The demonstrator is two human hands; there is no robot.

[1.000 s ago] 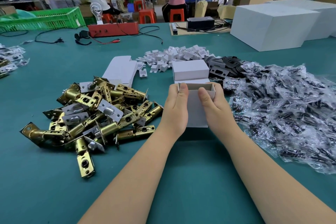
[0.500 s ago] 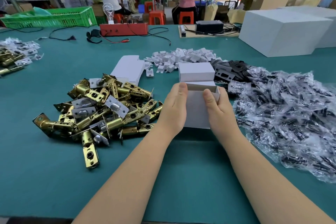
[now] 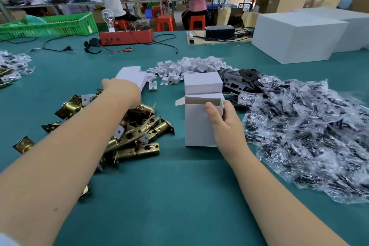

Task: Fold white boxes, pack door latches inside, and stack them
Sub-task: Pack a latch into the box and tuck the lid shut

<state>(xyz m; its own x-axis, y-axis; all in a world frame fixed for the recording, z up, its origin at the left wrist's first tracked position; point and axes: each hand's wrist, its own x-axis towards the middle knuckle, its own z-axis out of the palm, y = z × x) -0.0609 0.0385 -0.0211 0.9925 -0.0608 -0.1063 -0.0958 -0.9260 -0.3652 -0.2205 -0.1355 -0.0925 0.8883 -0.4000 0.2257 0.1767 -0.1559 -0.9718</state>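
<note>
1. Single view, worn on my head; it looks forward and down across the green table (image 3: 179, 195).
2. My forearms enter from the table's near edge, close to the lens.
3. The far edge and the workshop behind lie distant, near the top.

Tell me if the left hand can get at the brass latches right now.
Probably yes: the left hand already hangs over the brass latches pile, nothing covering them. Its fingers are hidden from view.

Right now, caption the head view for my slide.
Right hand holds open white box; left hand reaches over brass latches.
</note>
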